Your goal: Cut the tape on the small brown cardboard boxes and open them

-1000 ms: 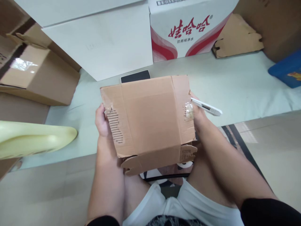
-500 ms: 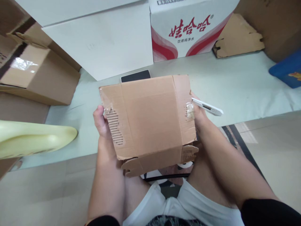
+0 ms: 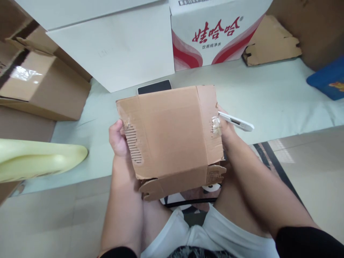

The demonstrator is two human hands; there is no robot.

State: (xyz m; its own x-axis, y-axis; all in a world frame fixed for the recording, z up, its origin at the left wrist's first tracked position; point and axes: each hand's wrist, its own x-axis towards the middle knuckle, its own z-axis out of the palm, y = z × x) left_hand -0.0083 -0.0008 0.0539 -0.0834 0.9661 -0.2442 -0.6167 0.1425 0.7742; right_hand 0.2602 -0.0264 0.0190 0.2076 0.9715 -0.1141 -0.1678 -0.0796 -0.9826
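A partly unfolded brown cardboard box (image 3: 172,129) is held up over my lap, its side flaps spread. Its left flap has a torn patch of bare corrugation, and clear tape sticks to the right flap. My left hand (image 3: 118,139) grips the left edge, thumb up and the other fingers mostly hidden behind. At the right edge, my right hand (image 3: 227,129) is mostly covered by the cardboard. A slim white tool, apparently a utility knife (image 3: 238,122), juts out to the right from that hand; no blade shows.
Behind stand a large white box (image 3: 115,50) and a white-and-red water carton (image 3: 212,39). A dark flat device (image 3: 154,87) lies on the pale green surface (image 3: 268,93). Brown boxes (image 3: 61,86) and a yellow-green object (image 3: 43,159) are left; flattened cardboard (image 3: 274,43) and a blue object (image 3: 329,80) are right.
The cardboard's left flap has swung slightly inward, and my left hand has shifted a little to the right with it. My right hand and the white tool have hardly moved.
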